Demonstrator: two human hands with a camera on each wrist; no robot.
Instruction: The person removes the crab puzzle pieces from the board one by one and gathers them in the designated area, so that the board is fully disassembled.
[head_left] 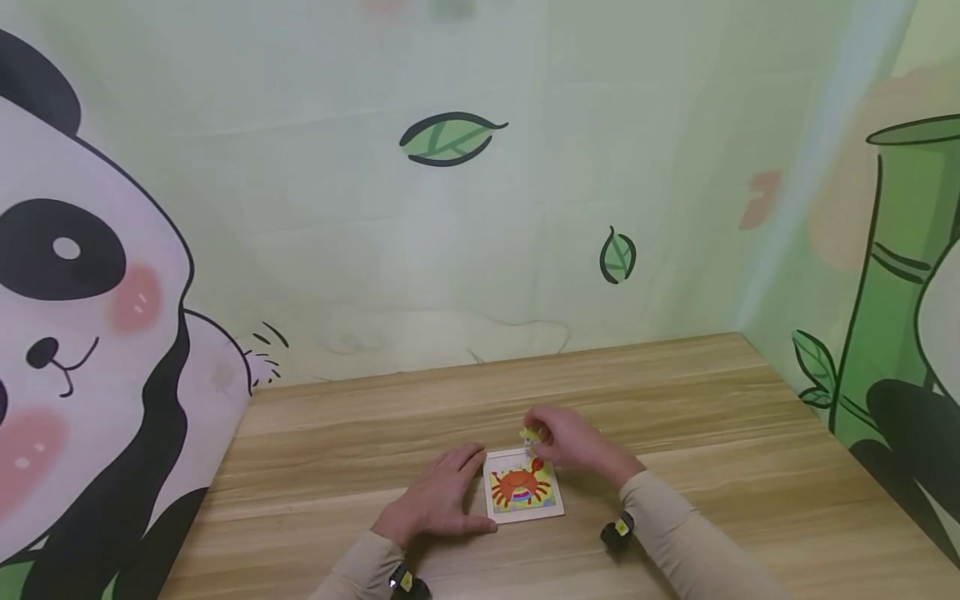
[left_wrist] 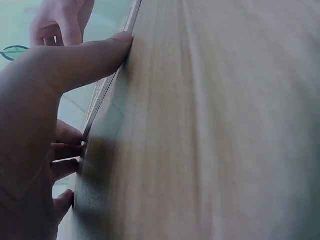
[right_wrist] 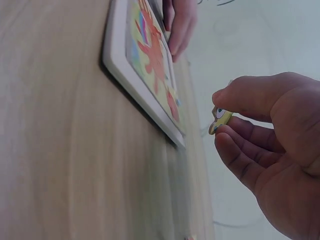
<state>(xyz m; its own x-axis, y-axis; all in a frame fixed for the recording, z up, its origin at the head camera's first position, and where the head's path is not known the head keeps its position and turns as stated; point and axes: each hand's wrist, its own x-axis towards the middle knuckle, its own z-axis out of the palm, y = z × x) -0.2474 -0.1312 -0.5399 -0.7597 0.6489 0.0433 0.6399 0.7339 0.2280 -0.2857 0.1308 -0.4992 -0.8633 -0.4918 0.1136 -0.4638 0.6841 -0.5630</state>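
A square puzzle board with a pale frame and a red crab picture lies flat on the wooden table. My left hand rests beside its left edge, thumb near the front corner and fingertips near the back corner. Above the back edge of the board, my right hand pinches a small puzzle piece between thumb and fingers. The right wrist view shows this piece as yellow with a printed eye, raised off the board. The crab picture has a pale gap at its back, partly behind the right hand.
The wooden table runs back to a green printed wall with a panda and leaves. A small reddish thing shows at the bottom edge of the right wrist view. Each wrist wears a black camera.
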